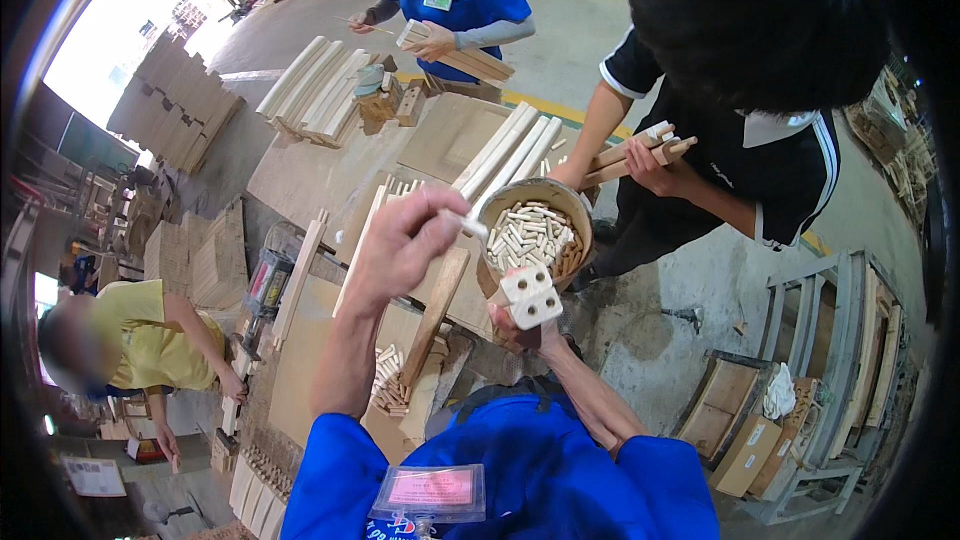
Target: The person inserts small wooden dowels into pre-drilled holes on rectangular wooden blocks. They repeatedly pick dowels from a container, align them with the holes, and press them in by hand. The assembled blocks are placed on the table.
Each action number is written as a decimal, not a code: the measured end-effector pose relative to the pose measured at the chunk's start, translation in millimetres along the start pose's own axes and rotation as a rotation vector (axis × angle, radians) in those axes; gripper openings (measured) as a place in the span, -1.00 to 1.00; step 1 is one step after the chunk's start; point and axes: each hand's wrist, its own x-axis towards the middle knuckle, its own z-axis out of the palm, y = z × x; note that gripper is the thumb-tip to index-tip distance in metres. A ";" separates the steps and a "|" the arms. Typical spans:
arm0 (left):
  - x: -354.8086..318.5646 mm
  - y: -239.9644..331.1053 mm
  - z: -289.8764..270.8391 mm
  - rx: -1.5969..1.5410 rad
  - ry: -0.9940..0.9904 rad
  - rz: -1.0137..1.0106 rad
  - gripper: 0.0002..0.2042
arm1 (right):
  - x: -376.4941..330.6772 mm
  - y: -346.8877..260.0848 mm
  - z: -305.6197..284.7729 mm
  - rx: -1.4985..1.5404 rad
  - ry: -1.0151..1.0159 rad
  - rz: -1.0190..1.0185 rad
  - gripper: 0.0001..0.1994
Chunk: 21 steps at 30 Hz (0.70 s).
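My left hand is raised, its fingertips pinched on a short pale wooden dowel beside the bucket. My right hand is closed around two pale wooden bars held together; their ends face up, each showing two round holes. Most of the bars' length is hidden beneath those ends. Just beyond them is a round bucket with many short wooden dowels inside. A co-worker's hand is close to the bucket's far right rim.
A workbench carries long wooden bars, loose dowels and a clamp-like tool. Co-workers stand opposite, at the right holding wooden pieces, and at the left in yellow. A wooden rack and boxes stand at the right.
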 end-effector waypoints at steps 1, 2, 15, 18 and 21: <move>-11.4 16.6 0.7 0.100 -0.030 0.121 -0.92 | 12.6 -11.3 -3.6 -0.056 -0.034 -0.099 -0.31; -25.1 22.5 4.7 0.188 -0.061 0.209 -0.92 | 12.9 -24.5 -5.5 -0.111 -0.081 -0.170 -0.27; -49.6 44.2 14.3 0.788 -0.169 0.298 -0.77 | 42.9 -66.4 0.1 0.146 -0.150 -0.323 -0.23; -47.3 43.2 9.9 0.799 -0.254 0.244 -0.77 | 40.6 -67.5 0.1 0.200 -0.165 -0.308 -0.27; -39.1 28.0 -1.0 0.651 -0.301 0.241 -0.74 | 45.0 -65.8 -0.7 0.227 -0.149 -0.333 -0.29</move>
